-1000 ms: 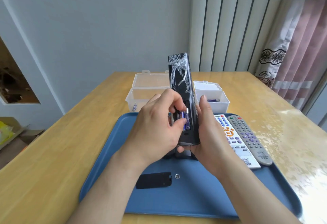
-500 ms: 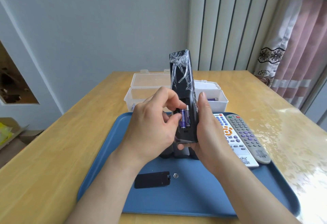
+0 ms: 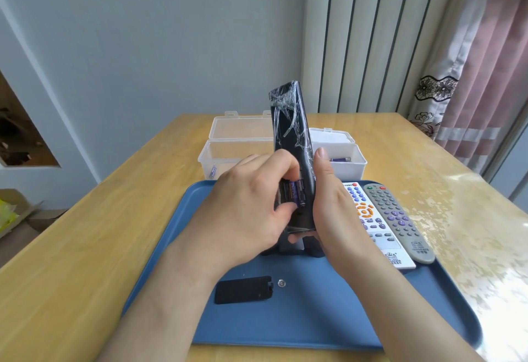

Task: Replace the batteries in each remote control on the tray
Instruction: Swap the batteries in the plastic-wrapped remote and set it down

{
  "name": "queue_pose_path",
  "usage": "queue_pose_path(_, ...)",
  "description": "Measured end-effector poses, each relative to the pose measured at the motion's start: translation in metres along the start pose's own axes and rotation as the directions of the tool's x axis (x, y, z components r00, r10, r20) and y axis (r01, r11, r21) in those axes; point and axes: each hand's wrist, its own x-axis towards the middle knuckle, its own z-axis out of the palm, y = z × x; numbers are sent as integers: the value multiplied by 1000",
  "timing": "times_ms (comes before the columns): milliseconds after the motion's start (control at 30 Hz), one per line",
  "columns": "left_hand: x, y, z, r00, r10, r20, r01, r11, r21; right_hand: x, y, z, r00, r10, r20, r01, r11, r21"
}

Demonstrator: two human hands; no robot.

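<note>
Comparing with one second ago, what is different in the hands? asks the first observer

Very little in the right hand [image 3: 334, 213], answers the second; as before it holds the black remote [image 3: 288, 121] upright above the blue tray [image 3: 314, 319], palm against the right edge, thumb straight up along the side, a fingertip curled under the lower end; the left hand [image 3: 245, 213] is what changed; its forefinger has come lower over the open compartment, and the thumb tip now presses at the lower end of the two purple batteries [image 3: 297, 193]

Does it pinch them, or only push?

The fingers are curled and closed on the batteries, forefinger above, thumb below; whether one is lifted from its seat cannot be told, because the forefinger hides the top; both lie side by side in the compartment

And for the task?

Probably this remote is in the middle of its step; old cells coming out or new ones being pressed home, the view does not decide; the back cover [image 3: 243, 290] lies on the tray near the person, so closing is not yet done; the white remote [image 3: 368, 219] and the grey remote [image 3: 400, 219] lie face up at the right of the tray, seemingly waiting; one battery shows in the left clear box [image 3: 237, 147] and one in the right clear box [image 3: 351, 167]
</note>
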Motion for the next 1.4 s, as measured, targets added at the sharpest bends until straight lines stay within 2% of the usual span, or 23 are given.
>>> queue_pose_path(267,1,-2,2,998,-35,50,33,999,38,1,3,-3,999,-16,45,23,987,-157)
queue_pose_path(567,2,-3,8,999,-20,46,16,996,90,3,6,-6,996,-44,72,60,973,-222)
queue_pose_path(700,2,-3,12,999,-34,42,32,999,44,5,9,-6,996,-50,68,64,973,-220)
queue_pose_path(1100,1,5,22,997,46,-56,-41,996,85,7,7,-8,999,-38,-14,37,996,-86)
queue_pose_path(1233,3,2,20,990,92,-106,-86,994,63,10,9,-6,999,15,-29,-14,999,33)
queue_pose_path(1400,0,0,16,994,103,-47,-104,995,-2,11,10,-7,996,78,-41,-69,979,192)
